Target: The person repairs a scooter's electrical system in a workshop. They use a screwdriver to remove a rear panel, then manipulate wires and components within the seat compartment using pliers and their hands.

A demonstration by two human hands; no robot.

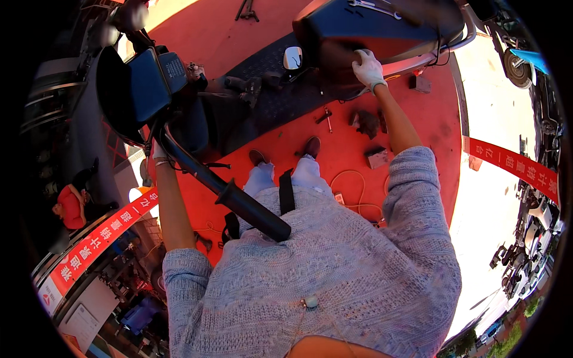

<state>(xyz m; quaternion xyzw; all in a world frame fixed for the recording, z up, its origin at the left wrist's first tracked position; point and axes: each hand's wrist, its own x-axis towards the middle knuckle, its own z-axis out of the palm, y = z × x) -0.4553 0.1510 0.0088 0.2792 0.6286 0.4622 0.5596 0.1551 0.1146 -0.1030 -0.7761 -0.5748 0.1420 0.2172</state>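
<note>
In a white glove, my right hand (368, 70) grips the lower edge of the black scooter seat (376, 33); wrenches (370, 7) lie on its top. My left hand (159, 150), also gloved, is at the front of the scooter beside the handlebar (200, 173), its fingers hidden behind it. The bar's black grip (253, 215) reaches back over my torso. A mirror (292, 57) and a dark display housing (161, 74) sit on the scooter, whose dark footboard (271, 86) stretches between front and seat.
Tools (327, 119), dark blocks (377, 157) and an orange cord (357, 177) lie on the red floor (298, 179). A person in red (71, 203) sits at left. Red banners (104, 238) run along both sides; parked scooters (531, 238) line the right.
</note>
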